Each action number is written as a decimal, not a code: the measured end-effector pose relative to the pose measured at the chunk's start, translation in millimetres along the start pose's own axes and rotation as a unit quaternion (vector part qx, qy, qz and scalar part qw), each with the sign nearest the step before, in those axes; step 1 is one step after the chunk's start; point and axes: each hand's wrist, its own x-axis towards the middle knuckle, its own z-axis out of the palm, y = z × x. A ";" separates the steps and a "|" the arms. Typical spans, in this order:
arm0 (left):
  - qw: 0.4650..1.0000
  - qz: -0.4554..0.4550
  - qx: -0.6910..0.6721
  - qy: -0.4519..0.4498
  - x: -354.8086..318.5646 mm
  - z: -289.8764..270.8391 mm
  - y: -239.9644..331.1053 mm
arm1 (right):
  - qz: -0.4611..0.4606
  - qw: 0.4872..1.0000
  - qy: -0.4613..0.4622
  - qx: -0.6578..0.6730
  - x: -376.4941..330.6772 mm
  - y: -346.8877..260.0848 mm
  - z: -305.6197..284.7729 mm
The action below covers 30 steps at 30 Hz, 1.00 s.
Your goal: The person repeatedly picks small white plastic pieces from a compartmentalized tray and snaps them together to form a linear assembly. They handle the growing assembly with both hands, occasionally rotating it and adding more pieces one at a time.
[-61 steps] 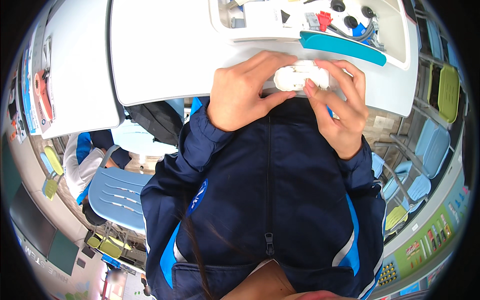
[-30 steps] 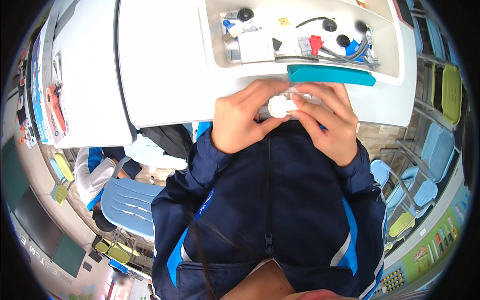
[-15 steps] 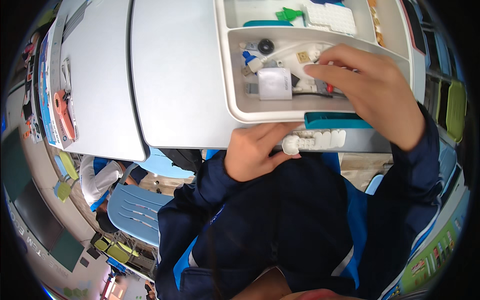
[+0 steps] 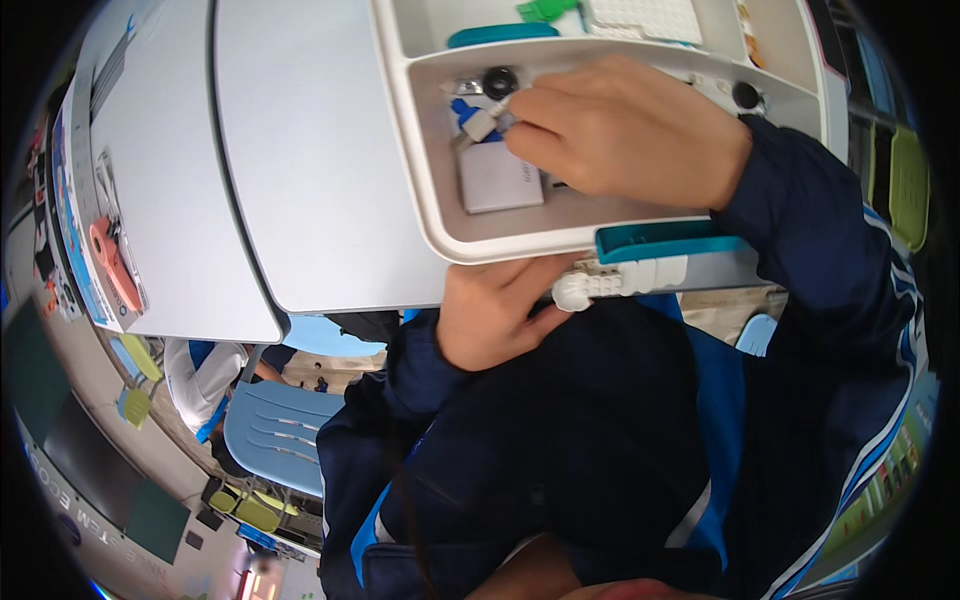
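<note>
Below the tray's front edge, my left hand (image 4: 497, 312) is closed round one end of a white assembly of building bricks (image 4: 622, 282), which has a rounded knob and studded parts. My right hand (image 4: 625, 130) reaches into the front compartment of the white storage tray (image 4: 425, 215), fingers pinched together. A pale piece shows at its fingertips, too blurred to name. Close to those fingertips lie a white square box (image 4: 502, 178), a blue piece with a whitish block (image 4: 480, 122) and a black wheel (image 4: 500, 82). The hand hides the compartment's middle.
Behind a divider are a green piece (image 4: 547, 10), a teal bar (image 4: 503, 35) and a white studded plate (image 4: 643, 20). A teal handle (image 4: 668, 241) is on the tray's front. Orange pliers-like tool (image 4: 115, 265) lies far left. Blue chair (image 4: 285, 430) and another person (image 4: 200, 385) are at left.
My right hand has moved left across the compartment, its fingers closing into a pinch. The tray appears shifted left in view. My left hand still holds the white brick assembly.
</note>
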 end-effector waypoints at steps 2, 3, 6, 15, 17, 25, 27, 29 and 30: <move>1.000 0.009 -0.010 0.020 4.8 1.1 1.2 | 0.022 1.000 0.002 0.006 -2.8 -1.1 -9.0; 1.000 0.009 -0.018 0.022 5.4 2.4 2.0 | 0.031 0.999 0.018 0.025 -7.8 -4.1 -23.4; 0.999 -0.018 -0.016 0.030 0.1 1.0 2.7 | 0.055 0.995 0.039 0.075 -25.0 -11.3 -59.9; 0.996 -0.081 -0.044 0.006 -0.6 -3.9 10.8 | 0.329 0.854 0.195 0.353 -126.1 -114.4 -80.6; 0.997 -0.073 -0.035 0.017 -2.5 -0.6 8.9 | 0.358 0.825 0.237 0.367 -128.9 -126.5 -48.4; 0.996 -0.082 -0.037 0.001 -1.8 0.4 3.0 | 0.386 0.809 0.237 0.375 -105.0 -119.9 -2.2; 0.996 -0.072 -0.051 -0.003 -1.0 0.4 2.2 | 0.399 0.798 0.220 0.395 -98.0 -117.3 5.7; 0.997 -0.047 -0.051 0.012 -1.5 3.5 -0.6 | 0.395 0.792 0.213 0.415 -94.4 -115.9 14.0; 0.998 -0.035 -0.052 0.020 -2.7 4.3 -1.2 | 0.393 0.788 0.209 0.425 -92.7 -115.7 16.4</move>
